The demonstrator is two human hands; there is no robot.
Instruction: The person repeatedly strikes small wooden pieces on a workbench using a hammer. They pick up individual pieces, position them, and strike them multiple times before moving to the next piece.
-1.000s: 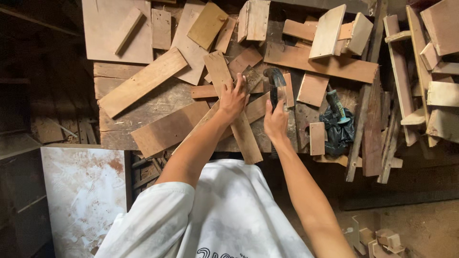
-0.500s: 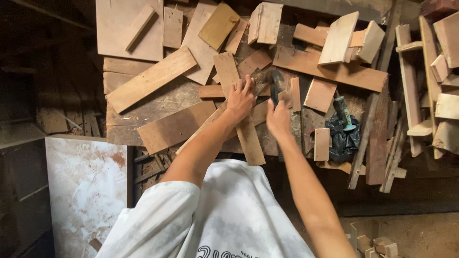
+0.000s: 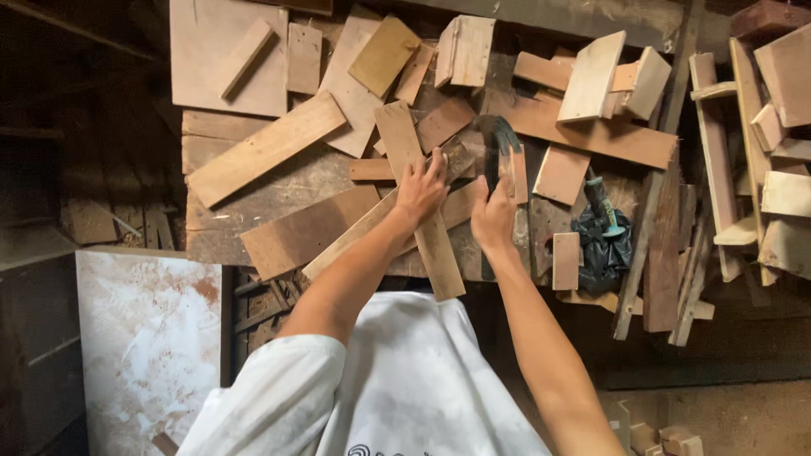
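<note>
Arms stretch forward: left hand point(image 3: 420, 190) presses spread fingers flat on one long pale wooden plank point(image 3: 420, 198); just right of that plank, right hand point(image 3: 492, 215) grips one dark metal hammer point(image 3: 498, 143).

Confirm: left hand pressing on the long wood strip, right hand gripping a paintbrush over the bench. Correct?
Not quite. In the head view the right hand grips a dark-headed hammer, not a paintbrush. The rest stands: the left hand presses on the long wood strip, both over the bench littered with wood offcuts.
</note>
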